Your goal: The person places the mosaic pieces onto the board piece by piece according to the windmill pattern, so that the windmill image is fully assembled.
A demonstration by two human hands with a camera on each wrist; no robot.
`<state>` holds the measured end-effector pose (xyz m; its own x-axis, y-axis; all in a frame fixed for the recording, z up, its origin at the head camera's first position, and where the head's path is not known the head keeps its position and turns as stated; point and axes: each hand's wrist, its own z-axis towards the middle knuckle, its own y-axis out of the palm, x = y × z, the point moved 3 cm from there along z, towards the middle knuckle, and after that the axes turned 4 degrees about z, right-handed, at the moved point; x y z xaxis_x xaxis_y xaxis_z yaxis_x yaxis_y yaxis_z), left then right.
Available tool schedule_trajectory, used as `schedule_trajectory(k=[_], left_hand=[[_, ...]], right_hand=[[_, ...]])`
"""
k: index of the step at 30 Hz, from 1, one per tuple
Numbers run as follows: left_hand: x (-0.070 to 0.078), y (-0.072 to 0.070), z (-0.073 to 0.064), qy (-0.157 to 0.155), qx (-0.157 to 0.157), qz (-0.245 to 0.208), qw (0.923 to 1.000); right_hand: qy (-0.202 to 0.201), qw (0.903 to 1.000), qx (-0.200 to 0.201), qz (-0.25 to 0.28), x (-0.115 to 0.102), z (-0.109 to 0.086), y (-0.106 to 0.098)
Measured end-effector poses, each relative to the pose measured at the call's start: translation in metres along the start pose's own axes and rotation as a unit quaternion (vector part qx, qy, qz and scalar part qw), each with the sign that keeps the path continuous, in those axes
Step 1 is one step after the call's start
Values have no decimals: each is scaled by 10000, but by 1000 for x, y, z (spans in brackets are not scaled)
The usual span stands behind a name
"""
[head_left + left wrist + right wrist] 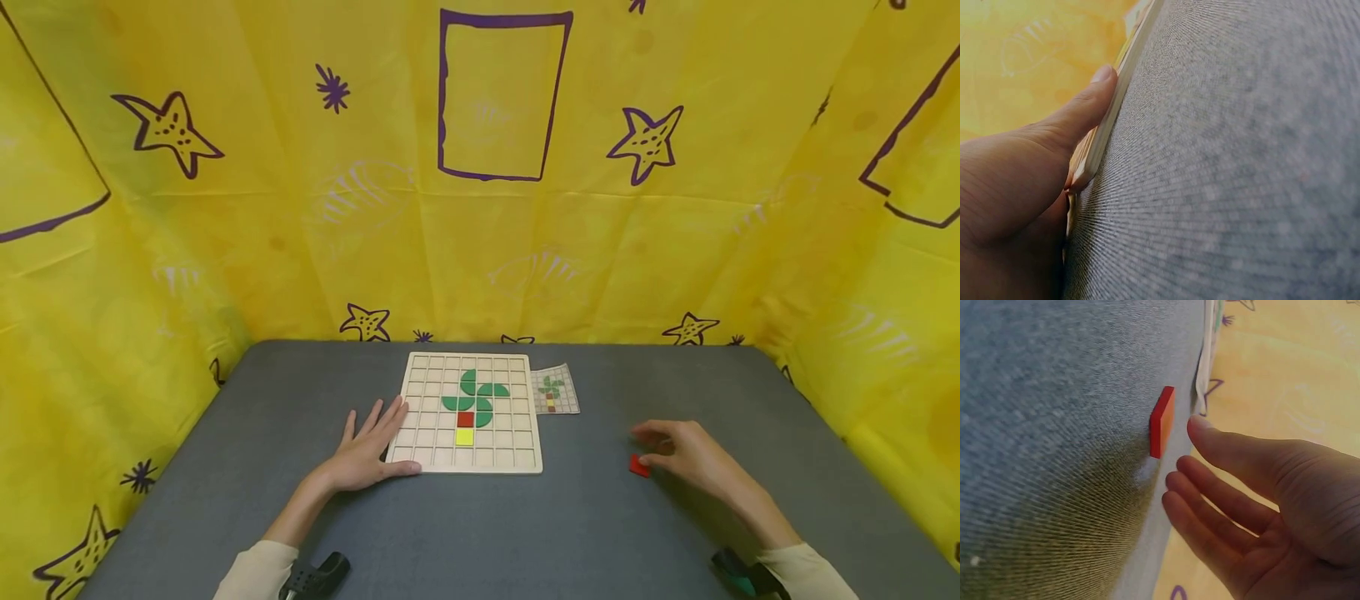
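Observation:
My left hand (362,457) rests with spread, straight fingers at the left edge of a pale wooden grid board (429,455). Its thumb lies on the near left corner, and the left wrist view shows the thumb (1088,103) along the board's edge (1102,134). On the grid sit several green curved pieces (483,404), a red square (466,419) and a yellow square (464,437) below it. Off to the right, a loose red square tile (638,467) lies flat on the table. Over it hovers my right hand (692,457), fingers loosely bent, a gap between fingertips and tile (1159,428) in the right wrist view.
A small printed card (568,398) with a similar green, red and yellow pattern lies against the board's right side. The grey table (480,542) reaches back to a yellow patterned cloth (495,225), which hangs behind and at both sides.

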<state>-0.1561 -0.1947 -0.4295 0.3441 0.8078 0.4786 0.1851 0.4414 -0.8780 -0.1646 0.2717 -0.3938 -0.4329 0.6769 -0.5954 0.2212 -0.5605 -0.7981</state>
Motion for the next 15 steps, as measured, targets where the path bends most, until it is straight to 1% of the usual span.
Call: schedule_trajectory(k=[3,7,12,15], left_hand=[[-1,1,0,16,28,-56,10000],[-2,2,0,-26,-7,-14,10000],[-2,0,2,-143,-116,34,9998],[-1,0,2,-208,-189,83,9996]], right_hand=[[-11,10000,32,44,1,-2,3],[-26,10000,18,24,1,-4,7],[-62,9999,59,-75,-1,-5,9],[-25,10000,19,-25,-1,-6,10]])
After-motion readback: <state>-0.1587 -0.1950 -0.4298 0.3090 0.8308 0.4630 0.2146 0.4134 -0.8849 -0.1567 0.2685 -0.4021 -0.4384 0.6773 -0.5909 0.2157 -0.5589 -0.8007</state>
